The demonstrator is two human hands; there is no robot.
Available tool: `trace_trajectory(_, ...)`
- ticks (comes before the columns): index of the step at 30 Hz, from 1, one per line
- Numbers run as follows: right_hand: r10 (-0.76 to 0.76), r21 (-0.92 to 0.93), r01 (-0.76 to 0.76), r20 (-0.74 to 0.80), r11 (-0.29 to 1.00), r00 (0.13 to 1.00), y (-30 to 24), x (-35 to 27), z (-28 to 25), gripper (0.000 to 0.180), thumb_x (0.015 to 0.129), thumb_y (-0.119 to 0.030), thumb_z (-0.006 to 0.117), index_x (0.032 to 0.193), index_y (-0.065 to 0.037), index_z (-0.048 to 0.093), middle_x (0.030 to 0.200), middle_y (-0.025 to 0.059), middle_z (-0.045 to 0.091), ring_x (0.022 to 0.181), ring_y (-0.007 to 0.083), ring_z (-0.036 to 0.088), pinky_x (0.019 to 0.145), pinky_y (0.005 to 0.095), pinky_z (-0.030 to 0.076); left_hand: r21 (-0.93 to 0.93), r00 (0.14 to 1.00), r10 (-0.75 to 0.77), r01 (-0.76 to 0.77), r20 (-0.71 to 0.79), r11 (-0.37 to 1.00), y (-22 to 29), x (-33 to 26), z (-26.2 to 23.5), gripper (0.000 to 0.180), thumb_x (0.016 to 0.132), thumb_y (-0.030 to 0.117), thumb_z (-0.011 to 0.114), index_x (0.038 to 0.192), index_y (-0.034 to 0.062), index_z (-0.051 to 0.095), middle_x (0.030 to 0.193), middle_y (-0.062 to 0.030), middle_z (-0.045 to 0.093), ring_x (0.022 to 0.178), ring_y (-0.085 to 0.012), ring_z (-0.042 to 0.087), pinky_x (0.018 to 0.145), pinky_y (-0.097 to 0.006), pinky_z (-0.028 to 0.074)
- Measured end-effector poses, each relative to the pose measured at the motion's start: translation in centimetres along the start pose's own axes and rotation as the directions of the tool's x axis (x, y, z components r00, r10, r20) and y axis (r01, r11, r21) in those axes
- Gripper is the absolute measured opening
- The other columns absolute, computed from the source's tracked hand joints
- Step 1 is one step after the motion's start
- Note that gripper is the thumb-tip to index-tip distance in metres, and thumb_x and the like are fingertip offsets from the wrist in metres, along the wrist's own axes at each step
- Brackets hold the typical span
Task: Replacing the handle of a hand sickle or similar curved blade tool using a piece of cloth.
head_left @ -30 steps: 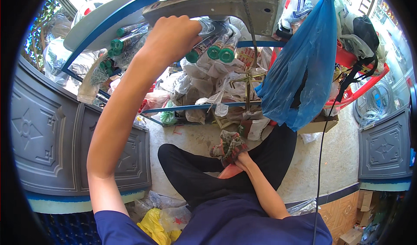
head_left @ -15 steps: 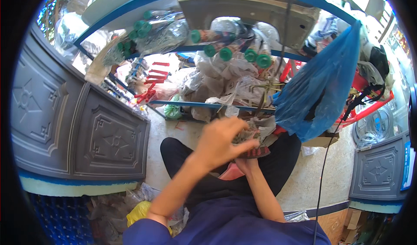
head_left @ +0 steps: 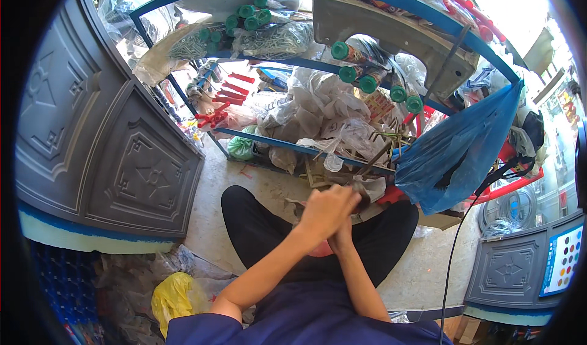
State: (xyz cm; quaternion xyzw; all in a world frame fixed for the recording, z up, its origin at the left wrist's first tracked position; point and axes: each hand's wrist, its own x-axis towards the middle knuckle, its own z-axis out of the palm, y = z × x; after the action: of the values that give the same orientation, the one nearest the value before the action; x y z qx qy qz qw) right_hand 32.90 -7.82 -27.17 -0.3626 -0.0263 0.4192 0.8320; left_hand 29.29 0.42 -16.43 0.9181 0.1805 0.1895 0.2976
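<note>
Pale concrete floor (head_left: 428, 271) is spreading beneath a seated person, under strong daylight from the upper right. Across the top, a blue metal shelf rack (head_left: 269, 141) is bearing crowded plastic-wrapped goods. Grey panelled cabinets are flanking the space: one (head_left: 150, 174) is filling the left side, while another (head_left: 507, 270) is standing at the lower right, carrying a sheet of coloured dots (head_left: 565, 256). Two black-trousered legs (head_left: 251, 222) are bending outward on the floor. Off the rack's right end, a translucent blue plastic bag (head_left: 468, 146) is hanging, and a grey moulded part (head_left: 354, 18) is lying on the upper shelf. A yellow plastic bag (head_left: 174, 296) is resting beside the person's left elbow. Green-capped tubes (head_left: 369, 84) are poking out over the shelf edge below the moulded part.

Between the knees, both hands are meeting. The left hand (head_left: 327, 211) is covering much of the right hand (head_left: 343, 233), its fingers bending toward a small, blurred dark bundle (head_left: 364, 197) just at their tips; whether they are pinching it, I cannot tell. The right hand's fingers are hiding behind the left, so its grip is also staying unclear.
</note>
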Motion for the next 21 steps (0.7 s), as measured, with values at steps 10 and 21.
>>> trace_trajectory(10, -0.095, -0.607, 0.413, 0.631, -0.679, 0.77, -7.4, 0.4, 1.1, 0.065, 0.085, -0.041, 0.065, 0.141, -0.012, 0.049, 0.145, 0.0125, 0.048, 0.133, 0.0336, 0.047, 0.111, 0.0467, 0.038, -0.263, 0.993, 0.072, -0.095, -0.094, 0.96, -2.3, 2.7, -14.7, 0.022, 0.087, 0.018, 0.071, 0.105, 0.0055, 0.071, 0.103, -0.0095, 0.069, 0.097, -0.0198, 0.066, 0.086, -0.034, 0.052)
trace_trajectory(21, -0.031, -0.655, 0.515, 0.634, -0.553, 0.773, -2.4, 1.4, -10.3, 0.087, 0.073, -0.056, 0.069, 0.147, -0.016, 0.044, 0.149, 0.011, 0.044, 0.138, 0.0321, 0.041, 0.116, 0.0444, 0.032, 0.237, 0.828, 0.037, 0.116, -0.56, 0.965, -14.0, 22.6, -31.9, 0.055, 0.09, 0.046, 0.062, 0.114, -0.0044, 0.069, 0.118, -0.0225, 0.067, 0.115, -0.0328, 0.062, 0.1, -0.037, 0.045)
